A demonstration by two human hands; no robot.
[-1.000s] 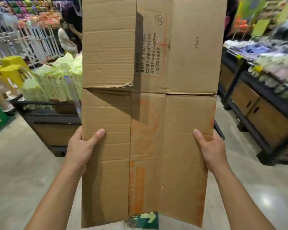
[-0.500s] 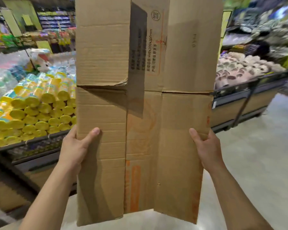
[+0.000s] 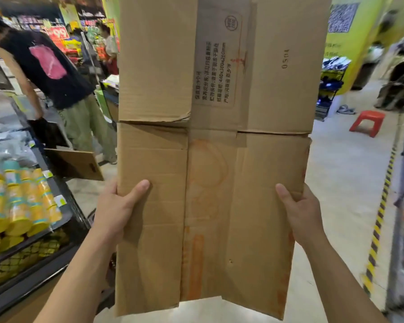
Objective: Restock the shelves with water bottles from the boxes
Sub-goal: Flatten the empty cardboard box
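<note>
Fingers (image 3: 138,188) of the left hand (image 3: 116,210) clamp the left edge of a flattened cardboard box (image 3: 210,148), thumb flat on its front; the right hand (image 3: 301,215) grips the right edge likewise; the box stands upright at centre, creased, corrugated, faintly orange-stained; at nine o'clock, a dark shelf (image 3: 33,250) holds yellow-capped bottles (image 3: 16,213); at two o'clock, a red plastic stool (image 3: 366,122).

Pale floor (image 3: 343,183): red stool (image 3: 367,122) far right; yellow-black striped tape (image 3: 378,229) running near to far along the right side; brown cardboard sheet (image 3: 77,164) standing on it at left. Black shelf (image 3: 78,220), near left: yellow bottles (image 3: 21,206) stacked on their sides.
</note>
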